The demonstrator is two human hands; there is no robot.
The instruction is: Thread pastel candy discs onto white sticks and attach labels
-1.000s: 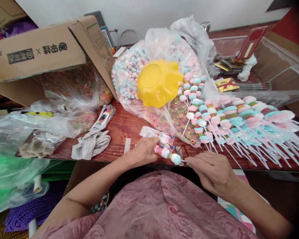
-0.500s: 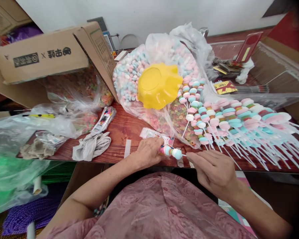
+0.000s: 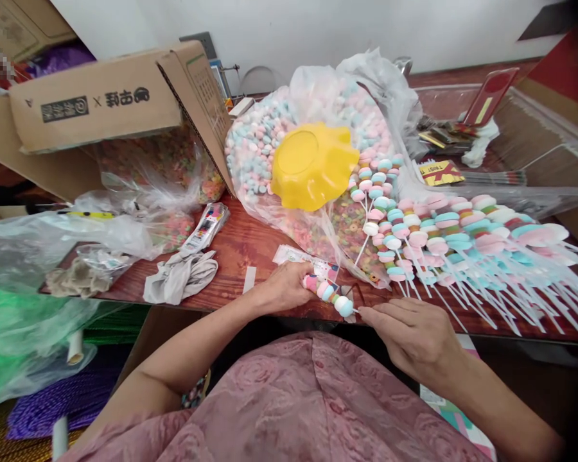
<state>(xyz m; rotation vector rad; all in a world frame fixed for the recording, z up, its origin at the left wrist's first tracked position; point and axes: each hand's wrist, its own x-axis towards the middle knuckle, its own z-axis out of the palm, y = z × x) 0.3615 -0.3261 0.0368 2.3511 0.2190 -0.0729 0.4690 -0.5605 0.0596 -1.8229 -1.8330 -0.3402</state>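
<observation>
A candy skewer (image 3: 336, 300), with pink, white and blue marshmallows and small ring candies between them, lies slantwise between my two hands over the table's front edge. My left hand (image 3: 289, 287) is closed at its far pink end; the fingertips are partly hidden. With thumb and fingers pinched, my right hand (image 3: 417, 327) grips the white stick at the lower end. Just beyond my left hand lie flat printed plastic bags (image 3: 289, 254). A large pile of finished candy skewers (image 3: 457, 237) lies to the right, sticks pointing toward me.
Behind is a big clear bag of marshmallows (image 3: 255, 141) with a yellow wavy bowl (image 3: 313, 170) upside down on it. A cardboard box (image 3: 101, 96) stands at left. Grey gloves (image 3: 180, 277) and a stack of printed packets (image 3: 206, 228) lie in front of it.
More of the skewer's pink end shows beside my left fingers. My right hand has shifted slightly down, still pinching the stick. The view has moved a little.
</observation>
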